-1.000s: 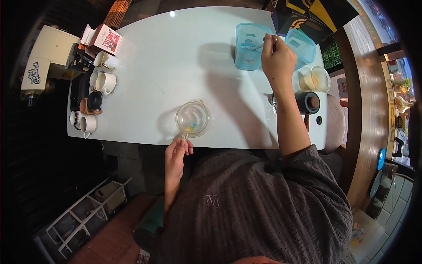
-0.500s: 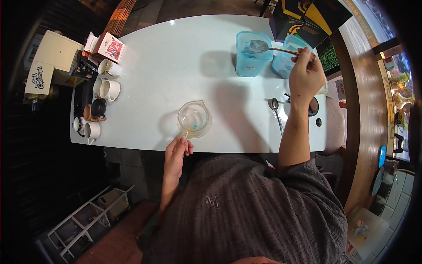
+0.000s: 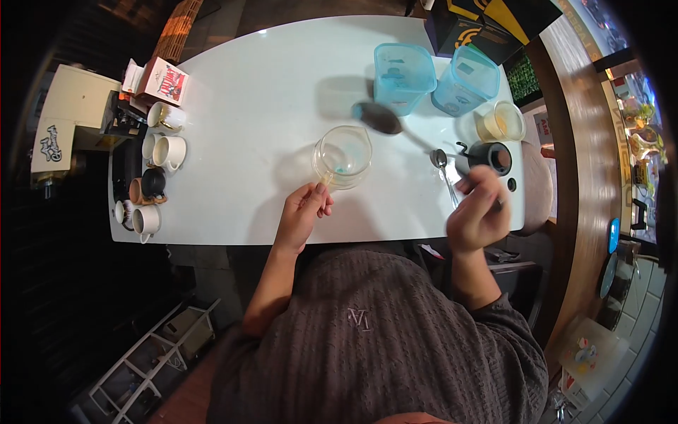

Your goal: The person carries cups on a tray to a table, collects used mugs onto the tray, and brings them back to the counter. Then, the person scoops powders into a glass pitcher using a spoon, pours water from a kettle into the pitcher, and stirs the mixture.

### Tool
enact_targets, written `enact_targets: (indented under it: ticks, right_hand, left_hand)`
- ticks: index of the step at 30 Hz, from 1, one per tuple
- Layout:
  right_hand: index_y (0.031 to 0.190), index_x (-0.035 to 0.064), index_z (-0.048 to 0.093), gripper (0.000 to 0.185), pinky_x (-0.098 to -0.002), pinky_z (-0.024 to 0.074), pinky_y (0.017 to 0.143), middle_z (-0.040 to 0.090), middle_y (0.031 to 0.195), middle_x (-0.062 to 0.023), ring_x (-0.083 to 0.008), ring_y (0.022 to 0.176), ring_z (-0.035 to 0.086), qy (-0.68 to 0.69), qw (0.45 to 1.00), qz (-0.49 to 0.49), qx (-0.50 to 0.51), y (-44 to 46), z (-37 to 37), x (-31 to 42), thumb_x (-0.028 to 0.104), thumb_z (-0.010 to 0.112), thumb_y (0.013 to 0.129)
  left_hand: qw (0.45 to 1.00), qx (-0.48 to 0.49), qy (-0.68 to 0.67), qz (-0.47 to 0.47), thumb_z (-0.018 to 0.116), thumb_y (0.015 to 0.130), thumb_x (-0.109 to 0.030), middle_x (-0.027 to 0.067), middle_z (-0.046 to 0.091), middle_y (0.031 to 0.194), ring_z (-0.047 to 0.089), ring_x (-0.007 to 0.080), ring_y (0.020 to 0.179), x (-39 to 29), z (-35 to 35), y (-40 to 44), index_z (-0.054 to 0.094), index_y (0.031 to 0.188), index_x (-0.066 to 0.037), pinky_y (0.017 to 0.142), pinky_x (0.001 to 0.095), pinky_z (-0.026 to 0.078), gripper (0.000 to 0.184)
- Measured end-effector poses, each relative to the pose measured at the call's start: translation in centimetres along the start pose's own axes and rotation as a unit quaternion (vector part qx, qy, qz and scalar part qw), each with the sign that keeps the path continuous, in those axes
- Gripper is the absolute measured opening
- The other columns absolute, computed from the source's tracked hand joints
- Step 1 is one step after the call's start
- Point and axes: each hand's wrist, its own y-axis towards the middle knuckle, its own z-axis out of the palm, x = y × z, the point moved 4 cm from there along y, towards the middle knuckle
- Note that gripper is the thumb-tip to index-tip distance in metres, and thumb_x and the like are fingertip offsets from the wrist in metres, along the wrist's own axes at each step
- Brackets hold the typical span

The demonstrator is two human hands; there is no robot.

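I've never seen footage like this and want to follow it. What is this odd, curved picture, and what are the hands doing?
There is no machine here, just a person's two bare hands. The picture comes from one camera worn on the head, looking forward and down, so you see the person's own shirt at the bottom.

The left hand holds the handle of a spouted glass jug with a little blue in it. The right hand holds a long spoon, blurred, its bowl hanging beyond the jug.

On the white table, a smaller metal spoon lies near the right hand. Two light-blue plastic containers stand at the far right, and mugs and a red-and-white box at the left.
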Motion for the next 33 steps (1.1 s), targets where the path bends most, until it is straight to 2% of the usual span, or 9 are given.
enact_targets:
  ticks: [1, 4, 7, 10, 14, 20, 23, 27, 33]
  right_hand:
    - [0.089, -0.0066, 0.057, 0.02, -0.0297, 0.0432, 0.055, 0.06, 0.073, -0.0115, -0.0185, 0.057, 0.053, -0.033, 0.99, -0.094, 0.101, -0.7, -0.1, 0.7, 0.01, 0.049, 0.097]
    - [0.092, -0.0006, 0.057, 0.024, -0.032, 0.0402, 0.054, 0.059, 0.071, -0.0096, -0.0188, 0.055, 0.05, -0.076, 0.968, -0.204, 0.127, -2.3, 0.3, 2.0, 0.022, 0.052, 0.098]
    - [0.091, -0.0017, 0.053, 0.03, -0.0295, 0.0358, 0.048, 0.055, 0.066, -0.0127, -0.0181, 0.051, 0.046, -0.08, 0.97, -0.223, 0.056, -1.0, -0.2, 1.7, 0.025, 0.044, 0.101]
    - [0.095, -0.0044, 0.055, 0.028, -0.0274, 0.0393, 0.051, 0.058, 0.071, -0.0122, -0.0167, 0.055, 0.049, -0.098, 0.973, -0.208, -0.005, 1.3, -0.3, 0.0, 0.02, 0.043, 0.101]
    - [0.095, -0.0087, 0.063, 0.015, -0.0259, 0.0464, 0.054, 0.063, 0.075, -0.0146, -0.0198, 0.06, 0.058, -0.144, 0.982, -0.111, -0.051, 4.2, 2.1, -2.9, -0.001, 0.049, 0.093]
    - [0.096, -0.0019, 0.067, 0.013, -0.0241, 0.052, 0.058, 0.068, 0.082, -0.0112, -0.0156, 0.07, 0.068, -0.205, 0.978, -0.047, 0.003, 6.1, 5.9, -7.0, 0.007, 0.06, 0.092]
    - [0.094, 0.0029, 0.07, 0.017, -0.0251, 0.0501, 0.055, 0.068, 0.076, -0.0101, -0.0157, 0.062, 0.065, -0.24, 0.971, 0.005, 0.015, 6.1, 7.6, -8.6, 0.017, 0.061, 0.091]
    - [0.092, 0.0028, 0.07, 0.02, -0.029, 0.0446, 0.052, 0.066, 0.071, -0.0102, -0.0164, 0.054, 0.058, -0.273, 0.961, 0.028, 0.031, 6.0, 8.8, -10.1, 0.021, 0.062, 0.091]
    - [0.092, 0.0013, 0.069, 0.022, -0.0306, 0.0454, 0.056, 0.064, 0.068, -0.0121, -0.0199, 0.054, 0.057, -0.276, 0.957, 0.083, 0.044, 5.7, 9.7, -9.3, 0.021, 0.06, 0.092]
  left_hand:
    - [1.0, 0.018, 0.004, 0.006, 0.046, 0.1, -0.028, 0.0049, 0.058, 0.082, 0.052, 0.0121, 0.073, 0.0, 0.3, 0.2, 0.049, 0.074, -0.009, 0.069, 0.027, 0.04, 0.032]
    - [0.998, 0.048, -0.001, 0.027, 0.046, 0.099, -0.027, 0.0065, 0.059, 0.086, 0.052, 0.0135, 0.077, 0.3, 0.3, 0.5, 0.049, 0.075, -0.008, 0.072, 0.0281, 0.04, 0.031]
    - [0.997, 0.055, -0.032, 0.048, 0.047, 0.099, -0.026, 0.0082, 0.059, 0.091, 0.052, 0.015, 0.081, 0.6, -0.2, 0.2, 0.05, 0.076, -0.007, 0.075, 0.0287, 0.04, 0.03]
    - [0.994, 0.061, -0.052, 0.068, 0.048, 0.098, -0.026, 0.0095, 0.059, 0.094, 0.052, 0.0156, 0.083, 1.1, -1.2, -0.5, 0.05, 0.076, -0.006, 0.076, 0.0289, 0.039, 0.03]
    - [0.995, 0.036, -0.052, 0.082, 0.052, 0.097, -0.023, 0.0083, 0.057, 0.091, 0.053, 0.0148, 0.081, 0.6, -2.3, -2.0, 0.051, 0.072, -0.005, 0.076, 0.0288, 0.041, 0.031]
    - [0.993, 0.023, -0.054, 0.107, 0.054, 0.096, -0.025, 0.0099, 0.057, 0.091, 0.055, 0.0181, 0.084, 0.5, -4.7, -4.2, 0.051, 0.072, -0.004, 0.077, 0.0313, 0.041, 0.033]
    - [0.992, 0.025, -0.051, 0.115, 0.054, 0.095, -0.026, 0.0106, 0.057, 0.093, 0.054, 0.0182, 0.084, 0.2, -5.9, -4.7, 0.051, 0.072, -0.004, 0.076, 0.0309, 0.041, 0.032]
    - [0.989, 0.029, -0.061, 0.132, 0.054, 0.095, -0.026, 0.0107, 0.059, 0.096, 0.054, 0.0174, 0.085, -0.4, -7.0, -5.2, 0.054, 0.077, -0.005, 0.075, 0.0297, 0.04, 0.028]
    - [0.986, 0.048, -0.063, 0.148, 0.052, 0.095, -0.024, 0.0088, 0.061, 0.098, 0.053, 0.0154, 0.085, -1.2, -8.3, -4.7, 0.056, 0.082, -0.005, 0.075, 0.0282, 0.038, 0.024]
